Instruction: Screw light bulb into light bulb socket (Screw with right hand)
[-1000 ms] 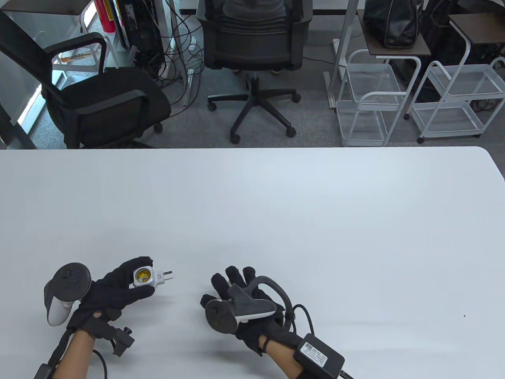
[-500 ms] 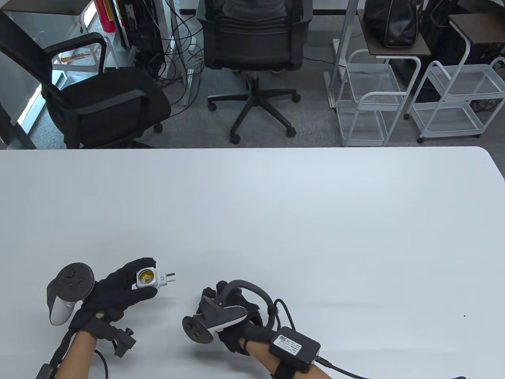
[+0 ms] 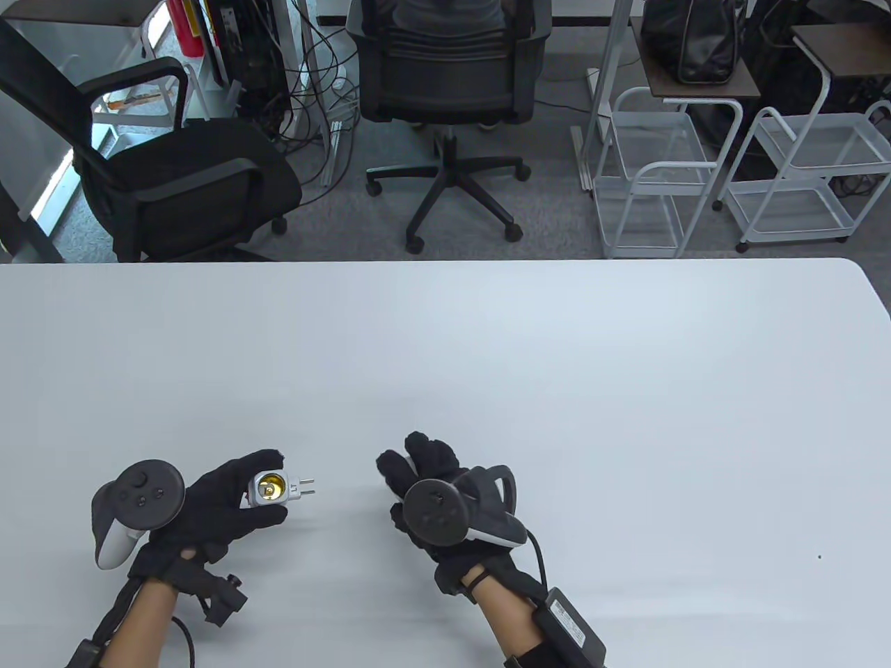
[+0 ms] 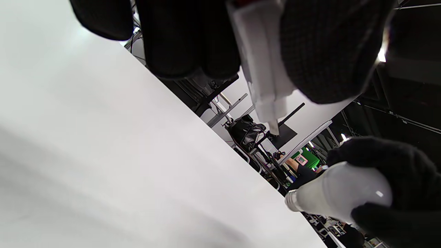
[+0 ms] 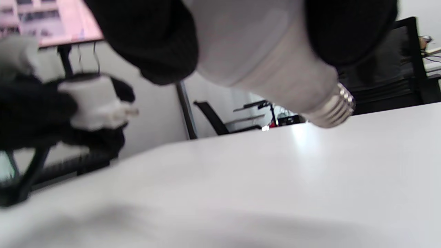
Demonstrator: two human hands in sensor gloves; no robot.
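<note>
Socket (image 3: 273, 488) is pinched in left hand (image 3: 209, 506) above desk (image 3: 487, 362), brass opening up, w/ bulb (image 5: 275, 69) gripped in right hand (image 3: 435, 494) nearby, the two kept apart.

black-gloved hands (image 3: 223, 497), white socket (image 3: 273, 488) with brass inside, frosted white bulb (image 4: 339, 196), white table (image 3: 557, 362).

Frosted matt light bulb (image 5: 255, 65) with ribbed metal base; glossy plastic socket (image 3: 273, 488).
</note>
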